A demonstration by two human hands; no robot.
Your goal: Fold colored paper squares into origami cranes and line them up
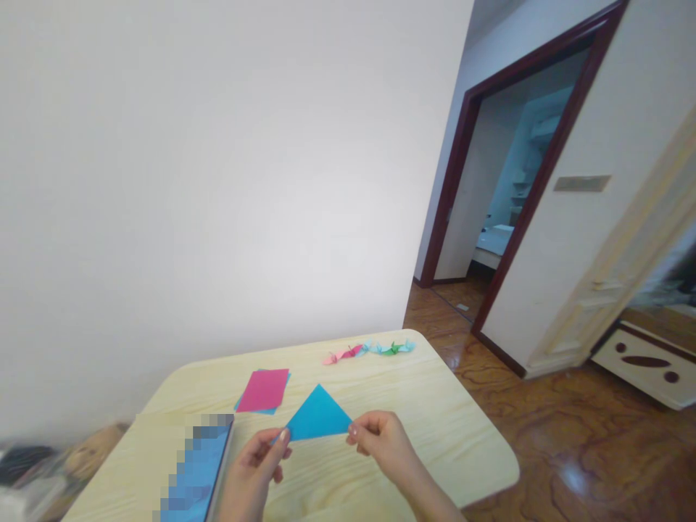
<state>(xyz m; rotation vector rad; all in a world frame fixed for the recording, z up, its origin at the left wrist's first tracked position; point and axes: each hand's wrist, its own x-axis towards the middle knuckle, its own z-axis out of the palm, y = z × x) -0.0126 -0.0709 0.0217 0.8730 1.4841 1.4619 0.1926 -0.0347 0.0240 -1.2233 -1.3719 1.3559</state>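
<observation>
Guessing you're mid-folding here
Left hand and right hand are pinching the blue paper triangle by its corners, holding it between your fingers; next crease is probably needing careful lining-up.

Between your left hand and your right hand: paper triangle, solid bright blue. Beyond your left: top sheet crimson-pink, lower sheet medium blue at the margins. Farther out, ahead of your right: row of small folded papers, running pale pink, crimson, light blue, green, light blue again. Left of your left hand: screen blue, pixelated, dark-edged. Under both your hands: tabletop pale cream-yellow, faint wavy wood grain. Right of your right hand: floor glossy brown, dark swirling veins; farther right, drawer front cream with dark brown ovals.
</observation>
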